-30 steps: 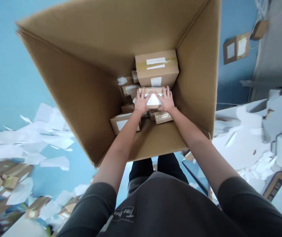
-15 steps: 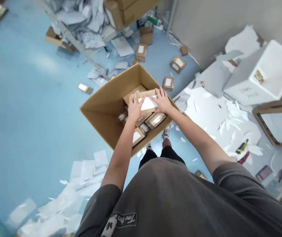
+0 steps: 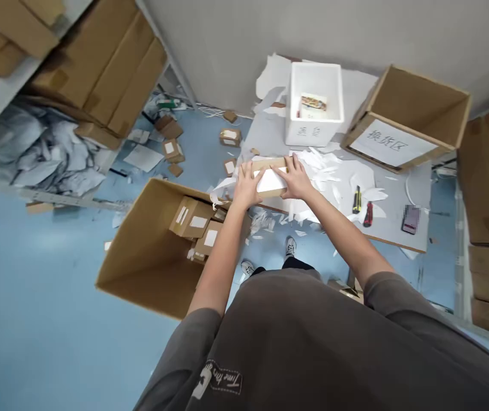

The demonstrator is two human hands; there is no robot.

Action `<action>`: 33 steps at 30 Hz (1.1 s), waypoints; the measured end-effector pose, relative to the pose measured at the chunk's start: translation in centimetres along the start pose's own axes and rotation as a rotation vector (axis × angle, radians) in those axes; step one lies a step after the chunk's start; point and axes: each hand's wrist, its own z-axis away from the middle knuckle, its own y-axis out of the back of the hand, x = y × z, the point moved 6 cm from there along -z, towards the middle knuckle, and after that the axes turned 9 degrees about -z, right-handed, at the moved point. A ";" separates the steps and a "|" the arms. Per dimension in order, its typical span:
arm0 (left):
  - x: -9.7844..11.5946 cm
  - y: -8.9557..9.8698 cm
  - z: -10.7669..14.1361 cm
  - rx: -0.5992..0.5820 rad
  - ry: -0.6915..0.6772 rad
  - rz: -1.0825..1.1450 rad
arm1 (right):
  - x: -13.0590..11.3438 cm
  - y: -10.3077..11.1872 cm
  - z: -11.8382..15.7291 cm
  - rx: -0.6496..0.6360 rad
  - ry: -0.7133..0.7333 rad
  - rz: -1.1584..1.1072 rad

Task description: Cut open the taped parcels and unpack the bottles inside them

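A small cardboard box with a white label on top is gripped between my two hands. My left hand clasps its left end, and my right hand clasps its right end. The box is over the near left edge of a worktable strewn with white paper scraps. Below and to the left stands a large open carton, with several smaller labelled boxes inside. My left forearm hides part of that carton.
A white foam box and an open carton with a handwritten sign stand at the table's back. Yellow and red cutters and a phone lie nearer. Shelving with cartons stands at left; small boxes lie on the floor.
My hands have lifted the small box out of the large carton and carried it right, to the table's edge. The view has turned right, bringing more of the table into sight.
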 end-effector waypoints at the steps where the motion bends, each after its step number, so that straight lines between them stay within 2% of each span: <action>1: 2.6 -0.9 -2.2 -0.017 -0.041 0.004 | 2.9 0.6 1.6 0.006 -0.042 -0.006; 4: 9.2 -4.2 -7.8 -0.078 -0.136 0.022 | 10.6 0.8 5.5 0.009 -0.172 -0.029; 7: 13.6 -8.6 -11.8 -0.172 -0.172 0.029 | 16.3 -1.2 7.9 -0.026 -0.292 -0.074; 9: 15.2 -11.9 -13.2 -0.268 -0.173 0.037 | 19.0 -3.5 8.8 -0.085 -0.366 -0.115; 12: 16.2 -16.4 -13.4 -0.444 -0.126 0.074 | 21.5 -6.8 10.0 -0.182 -0.458 -0.196; 15: 16.2 -18.7 -12.5 -0.485 -0.073 0.112 | 22.1 -8.5 11.1 -0.173 -0.474 -0.254; 17: 16.0 -19.2 -12.1 -0.451 -0.061 0.129 | 22.0 -8.8 12.1 -0.109 -0.501 -0.261; 20: 15.5 -19.4 -11.9 -0.437 -0.064 0.132 | 21.5 -8.8 14.1 -0.015 -0.662 -0.272; 23: 14.7 -19.2 -12.4 -0.436 -0.090 0.125 | 20.3 -9.3 16.1 -0.015 -0.845 -0.352; 26: 13.4 -18.4 -13.4 -0.388 -0.097 0.125 | 19.0 -9.9 17.0 -0.042 -0.925 -0.411; 28: 11.8 -17.5 -14.3 -0.311 -0.023 0.117 | 18.5 -9.8 16.9 -0.030 -0.946 -0.416; 31: 9.1 -16.2 -15.1 -0.189 0.195 0.130 | 18.4 -9.2 16.1 0.029 -0.974 -0.434; 33: 8.6 -15.8 -14.9 -0.173 0.240 0.155 | 18.8 -8.6 15.3 0.079 -0.982 -0.448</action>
